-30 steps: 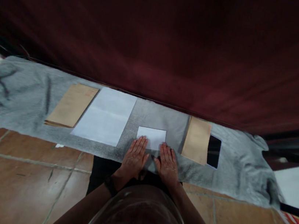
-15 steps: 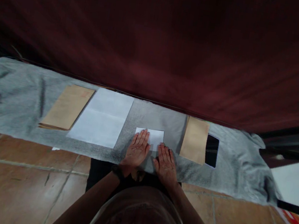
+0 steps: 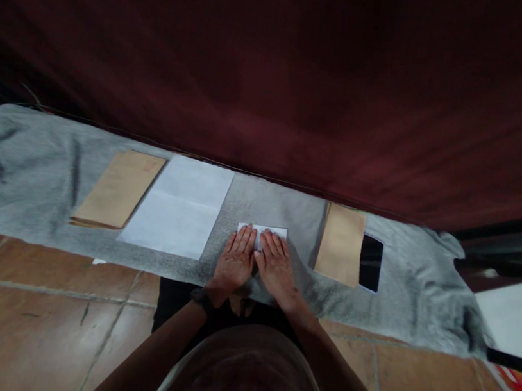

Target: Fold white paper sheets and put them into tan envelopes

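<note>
A small white sheet of folded paper point(image 3: 262, 229) lies on the grey cloth in front of me, with its far edge showing above my fingers. My left hand point(image 3: 236, 260) rests flat on its left part, fingers stretched out. Beside it my right hand point(image 3: 275, 263) lies flat on the right part, fingers also extended. The hands nearly meet and cover most of the paper. To the left is a large white sheet point(image 3: 179, 207) with a crease across it.
Brown envelopes point(image 3: 118, 192) lie at the left, and more brown envelopes point(image 3: 340, 244) at the right beside a dark phone point(image 3: 370, 263). The grey cloth point(image 3: 404, 280) covers a narrow table. A dark red curtain point(image 3: 275, 94) hangs behind. A white board point(image 3: 516, 315) stands far right.
My right hand has moved left and forward onto the folded paper, closer to my left hand. The left hand stays in nearly the same place on the paper.
</note>
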Tool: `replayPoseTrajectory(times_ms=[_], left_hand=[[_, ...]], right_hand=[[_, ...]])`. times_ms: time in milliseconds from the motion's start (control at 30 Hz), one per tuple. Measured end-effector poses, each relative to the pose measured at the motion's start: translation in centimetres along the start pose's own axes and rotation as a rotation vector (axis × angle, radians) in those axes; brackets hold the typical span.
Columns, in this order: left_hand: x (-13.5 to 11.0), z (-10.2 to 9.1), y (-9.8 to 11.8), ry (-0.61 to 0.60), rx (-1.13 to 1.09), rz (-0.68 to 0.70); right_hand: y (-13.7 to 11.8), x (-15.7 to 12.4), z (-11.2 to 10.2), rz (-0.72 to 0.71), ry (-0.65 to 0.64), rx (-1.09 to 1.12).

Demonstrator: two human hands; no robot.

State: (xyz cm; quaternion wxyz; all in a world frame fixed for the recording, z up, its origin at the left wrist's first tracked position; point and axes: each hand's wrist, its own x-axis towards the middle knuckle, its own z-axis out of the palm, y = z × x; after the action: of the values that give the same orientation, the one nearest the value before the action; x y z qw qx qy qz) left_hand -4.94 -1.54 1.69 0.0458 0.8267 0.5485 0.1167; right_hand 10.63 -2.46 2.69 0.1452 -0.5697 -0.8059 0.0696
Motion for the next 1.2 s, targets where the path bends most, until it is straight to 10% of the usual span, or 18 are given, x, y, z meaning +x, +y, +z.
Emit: replayPoseTrajectory(times_ms=[1200], left_hand=[[1.7, 0.6, 2.7, -0.027, -0.010, 0.020]], right_hand=[[2.6, -1.7, 1.0, 0.133, 0.066, -0.127]])
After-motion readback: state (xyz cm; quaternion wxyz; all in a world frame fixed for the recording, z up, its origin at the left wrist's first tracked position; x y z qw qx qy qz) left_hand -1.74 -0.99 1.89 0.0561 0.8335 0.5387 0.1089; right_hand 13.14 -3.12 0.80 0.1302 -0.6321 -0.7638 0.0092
